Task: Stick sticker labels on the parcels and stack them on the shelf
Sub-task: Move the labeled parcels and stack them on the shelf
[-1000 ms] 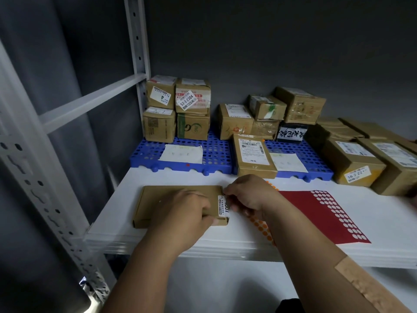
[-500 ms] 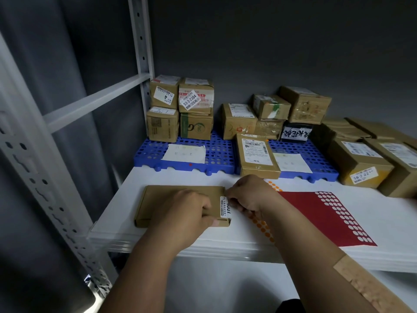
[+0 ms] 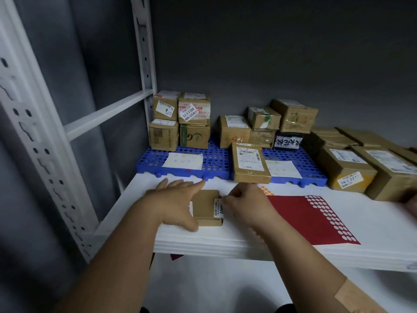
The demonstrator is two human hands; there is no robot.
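Note:
A flat brown parcel (image 3: 205,207) lies near the front edge of the white shelf (image 3: 372,224). My left hand (image 3: 174,199) lies flat on its left part, fingers spread and straight, thumb at the front edge. My right hand (image 3: 244,201) has curled fingers at the parcel's right end, pinching the edge of a white sticker label (image 3: 218,207) that sits across that end. A red sticker sheet (image 3: 300,216) with white dots lies just right of my right hand, and an orange-dotted sheet (image 3: 266,190) peeks out behind it.
Two blue perforated pallets (image 3: 216,163) at the back carry stacked brown parcels (image 3: 194,111), a flat labelled parcel (image 3: 249,162) and two white backing sheets (image 3: 184,161). Larger boxes (image 3: 345,169) stand on the right. A white upright (image 3: 144,64) and crossbar frame the left side.
My left hand has opened, its fingers now spread flat and reaching farther back over the parcel. The view has shifted slightly. My right hand stays at the label.

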